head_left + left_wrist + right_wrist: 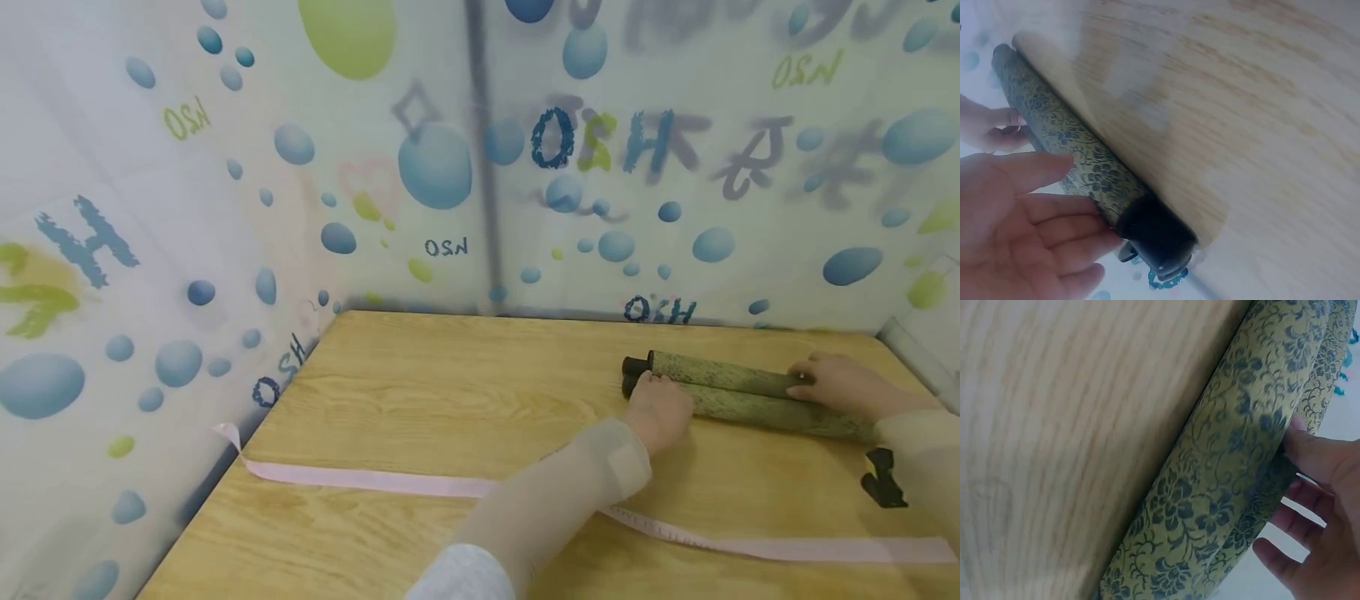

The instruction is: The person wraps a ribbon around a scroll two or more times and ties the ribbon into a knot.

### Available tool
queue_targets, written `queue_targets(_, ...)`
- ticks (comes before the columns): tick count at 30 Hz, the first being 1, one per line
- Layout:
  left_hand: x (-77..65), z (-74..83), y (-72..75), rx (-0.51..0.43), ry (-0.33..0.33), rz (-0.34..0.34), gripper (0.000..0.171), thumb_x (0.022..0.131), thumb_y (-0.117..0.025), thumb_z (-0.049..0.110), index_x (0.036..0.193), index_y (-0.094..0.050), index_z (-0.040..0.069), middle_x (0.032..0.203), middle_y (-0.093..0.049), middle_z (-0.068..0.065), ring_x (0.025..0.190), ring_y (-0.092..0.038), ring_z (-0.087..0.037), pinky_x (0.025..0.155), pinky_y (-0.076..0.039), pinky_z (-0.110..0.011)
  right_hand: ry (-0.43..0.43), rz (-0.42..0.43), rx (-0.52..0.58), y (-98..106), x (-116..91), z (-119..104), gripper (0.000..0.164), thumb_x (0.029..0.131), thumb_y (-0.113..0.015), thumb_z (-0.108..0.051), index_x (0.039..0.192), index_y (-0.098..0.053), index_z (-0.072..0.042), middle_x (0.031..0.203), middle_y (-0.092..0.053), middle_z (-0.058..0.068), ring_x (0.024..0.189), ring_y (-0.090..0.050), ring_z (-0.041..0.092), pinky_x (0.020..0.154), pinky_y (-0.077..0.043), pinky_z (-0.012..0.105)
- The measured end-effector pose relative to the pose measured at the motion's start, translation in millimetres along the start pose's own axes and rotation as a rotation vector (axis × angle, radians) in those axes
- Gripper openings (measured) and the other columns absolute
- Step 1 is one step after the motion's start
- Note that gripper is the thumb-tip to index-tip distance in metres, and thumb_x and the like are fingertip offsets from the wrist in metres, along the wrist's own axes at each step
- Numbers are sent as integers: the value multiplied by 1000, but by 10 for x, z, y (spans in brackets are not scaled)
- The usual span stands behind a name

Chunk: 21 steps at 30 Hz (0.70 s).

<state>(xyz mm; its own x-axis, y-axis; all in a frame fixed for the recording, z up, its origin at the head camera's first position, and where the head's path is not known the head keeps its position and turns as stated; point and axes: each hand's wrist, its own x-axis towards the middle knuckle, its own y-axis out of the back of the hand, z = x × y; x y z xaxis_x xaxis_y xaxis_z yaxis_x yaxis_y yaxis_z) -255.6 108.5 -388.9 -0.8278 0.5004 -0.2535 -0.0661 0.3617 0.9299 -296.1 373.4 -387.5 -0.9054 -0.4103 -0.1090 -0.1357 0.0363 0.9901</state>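
Observation:
Two rolled scrolls in green-gold brocade with dark flowers lie side by side at the table's right. The near scroll (772, 410) shows large in both wrist views. The far scroll (720, 371) lies along its back. My left hand (662, 410) reaches over the near scroll by the black end knobs (636, 365), fingertips at the line between the scrolls. In the left wrist view its fingers are loosely extended, thumb apart. Toward the other end my right hand (843, 385) pinches the far scroll, thumb in the groove and fingers behind, as the right wrist view shows.
A long pink printed ribbon (375, 481) runs across the wooden table (450, 375), passing under the left forearm and overhanging the left edge. A small black strap-like piece (885, 479) lies by the right sleeve. Bubble-printed curtains (525, 233) stand behind and at left.

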Motion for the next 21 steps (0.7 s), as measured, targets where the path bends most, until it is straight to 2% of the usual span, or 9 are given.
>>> queue_targets(3, -27, -54, 16, 3, 25, -21, 35, 98, -42, 39, 132, -49, 36, 140, -42, 12, 131, -36, -8, 109, -24, -29, 8, 8, 10, -7, -1, -77, 40, 83, -68, -21, 101, -60, 13, 85, -56, 18, 74, -57, 35, 66, -46, 49)
queue_targets(5, -47, -104, 17, 6, 49, -31, 35, 98, -43, 38, 133, -48, 36, 140, -42, 12, 132, -35, -8, 109, -24, -29, 12, -1, 18, -14, 5, -155, 41, 83, -67, -23, 101, -60, 13, 87, -57, 19, 75, -58, 35, 66, -46, 49)
queue_targets(9, -79, -211, -8, 4, 108, -19, 34, 97, -44, 38, 129, -54, 31, 136, -48, 7, 128, -41, -11, 106, -30, -29, 16, -39, 35, -9, 36, -339, 44, 85, -66, -28, 103, -60, 12, 90, -59, 19, 78, -59, 34, 67, -47, 47)
queue_targets(11, -82, -256, -31, -8, 145, 0, 34, 97, -45, 39, 128, -56, 29, 135, -50, 4, 125, -44, -12, 104, -33, -30, 19, -60, 49, 5, 63, -425, 42, 85, -65, -28, 101, -61, 10, 88, -59, 16, 74, -59, 28, 64, -47, 43)
queue_targets(17, -77, -301, -60, -149, 306, 23, 31, 96, -46, 38, 124, -59, 31, 129, -56, 6, 127, -43, -17, 102, -35, -36, 21, -109, 99, 50, 192, -690, 26, 88, -63, -24, 88, -61, 2, 74, -56, 3, 61, -48, 13, 55, -39, 32)
queue_targets(21, -123, -238, -62, -221, 385, 42, 25, 94, -50, 39, 109, -67, 28, 110, -66, 6, 106, -59, -14, 94, -42, -36, 15, -115, 120, 68, 210, -830, 23, 88, -64, -23, 84, -58, -1, 70, -54, 0, 59, -45, 13, 54, -37, 31)
